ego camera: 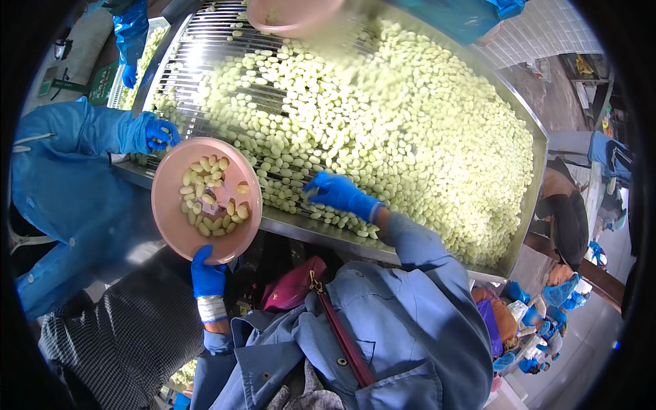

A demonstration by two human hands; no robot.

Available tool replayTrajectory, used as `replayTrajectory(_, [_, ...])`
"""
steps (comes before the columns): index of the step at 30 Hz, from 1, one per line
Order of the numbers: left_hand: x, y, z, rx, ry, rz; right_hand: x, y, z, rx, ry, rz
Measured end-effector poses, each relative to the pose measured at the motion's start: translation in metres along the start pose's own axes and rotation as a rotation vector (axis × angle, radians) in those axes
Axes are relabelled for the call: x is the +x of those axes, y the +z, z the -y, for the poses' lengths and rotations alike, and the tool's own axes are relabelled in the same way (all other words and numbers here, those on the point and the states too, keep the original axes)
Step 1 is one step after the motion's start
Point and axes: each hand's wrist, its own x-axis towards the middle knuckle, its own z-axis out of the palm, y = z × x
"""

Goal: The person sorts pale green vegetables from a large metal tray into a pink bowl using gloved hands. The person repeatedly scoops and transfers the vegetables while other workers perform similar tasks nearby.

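Observation:
My left hand, in a blue glove with a white cuff, grips the near rim of a pink plastic bowl. Several pale oval cocoons or fruits, some yellowish, lie inside it. A great heap of the pale green oval pieces, whose exact kind I cannot tell, covers a slatted metal sorting table. My right hand, also gloved in blue, is over the near part of the heap with its fingers bent. Whether a piece is between those fingers cannot be made out.
The table's metal edge runs in front of me. At the left, a co-worker's blue-gloved hand is close to my bowl. Another pink bowl is across the table, near a blurred co-worker. Several people are farther off at the right.

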Motion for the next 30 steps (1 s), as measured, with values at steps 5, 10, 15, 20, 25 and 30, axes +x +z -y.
replayTrajectory(5, [-0.013, 0.018, -0.002, -0.051, -0.019, -0.024, 0.000, -0.038, -0.013, 0.389, 0.188, -0.330])
replayTrajectory(10, [-0.013, 0.021, 0.000, -0.007, 0.045, -0.012, 0.025, -0.023, -0.004, -0.238, -0.029, -0.524])
replayTrajectory(15, [-0.002, -0.007, 0.010, 0.099, 0.092, 0.075, 0.056, -0.011, -0.012, -0.941, 0.000, -0.447])
replayTrajectory(20, [0.011, -0.023, 0.014, 0.149, 0.082, 0.130, 0.069, -0.007, -0.031, -1.069, -0.058, -0.431])
replayTrajectory(25, [-0.002, 0.000, 0.003, 0.016, -0.047, 0.027, 0.076, -0.014, -0.017, -1.007, -0.081, -0.307])
replayTrajectory(30, [-0.009, 0.016, 0.002, 0.012, -0.024, 0.045, 0.058, -0.035, 0.010, -0.309, 0.209, -0.351])
